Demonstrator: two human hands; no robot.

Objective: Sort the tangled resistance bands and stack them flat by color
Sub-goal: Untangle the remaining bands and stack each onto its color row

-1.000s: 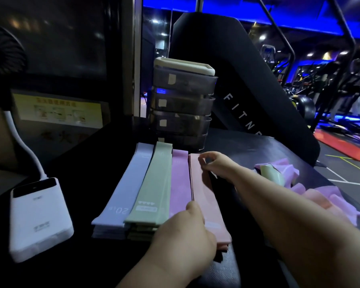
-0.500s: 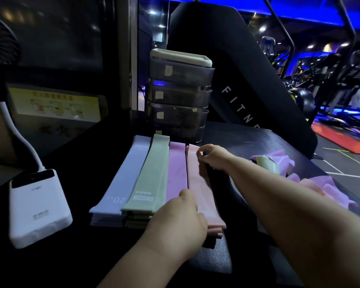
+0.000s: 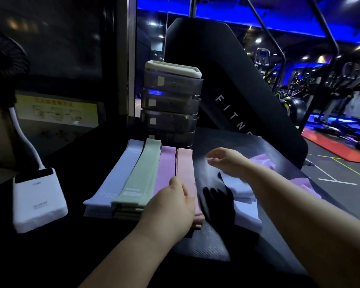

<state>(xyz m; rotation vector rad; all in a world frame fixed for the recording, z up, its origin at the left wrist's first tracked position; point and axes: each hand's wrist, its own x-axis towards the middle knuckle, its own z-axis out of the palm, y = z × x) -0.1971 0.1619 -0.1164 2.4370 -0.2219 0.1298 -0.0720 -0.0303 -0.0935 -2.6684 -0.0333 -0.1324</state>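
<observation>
Fingers of the left hand lay across the near end of the pink stack, seemingly pressing it flat, with the thumb along its seam with the purple stack. The green stack and lavender stack lay alongside, further left. Beyond, the right hand hovered just right of the pink stack, fingers loosely spread and holding nothing. A pale band lay under its forearm, and the tangle sat farther right. The step looked like squaring the pink stack. Next, the right hand would need to take a loose band and match its color.
</observation>
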